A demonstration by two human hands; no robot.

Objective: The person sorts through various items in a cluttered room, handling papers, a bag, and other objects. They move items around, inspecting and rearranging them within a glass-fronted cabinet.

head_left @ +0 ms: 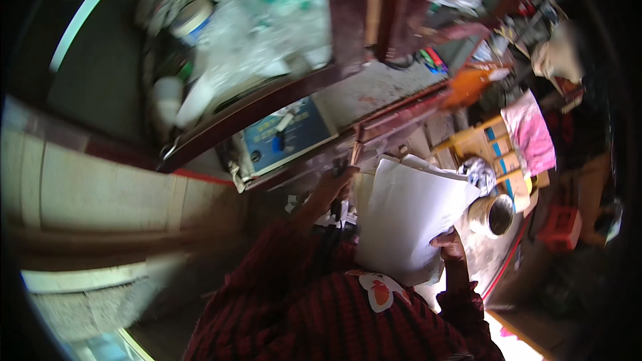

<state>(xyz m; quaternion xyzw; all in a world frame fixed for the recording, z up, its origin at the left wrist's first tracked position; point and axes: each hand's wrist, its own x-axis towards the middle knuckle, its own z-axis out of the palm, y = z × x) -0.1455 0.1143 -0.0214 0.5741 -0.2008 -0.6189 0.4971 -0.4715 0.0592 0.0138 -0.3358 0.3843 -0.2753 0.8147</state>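
Observation:
My right hand [449, 244] grips the lower right edge of a stack of white paper sheets [408, 217], its thumb on top. The sheets are held in front of my body and bend slightly, their upper edges fanned apart. To the left of the paper, my left hand [336, 187] is at the corner of a dark red wooden cabinet edge [360, 135]. Its fingers are dark and blurred, so I cannot tell whether they hold that edge or something else. Small dark items show just below that hand.
A blue book [284, 137] with small things on it lies on a cabinet shelf. Above are plastic bags [247, 40] and a white tub [192, 18]. At right stand a round container [491, 216], a small wooden chair [491, 150] with pink cloth [529, 132], and a red crate [560, 228].

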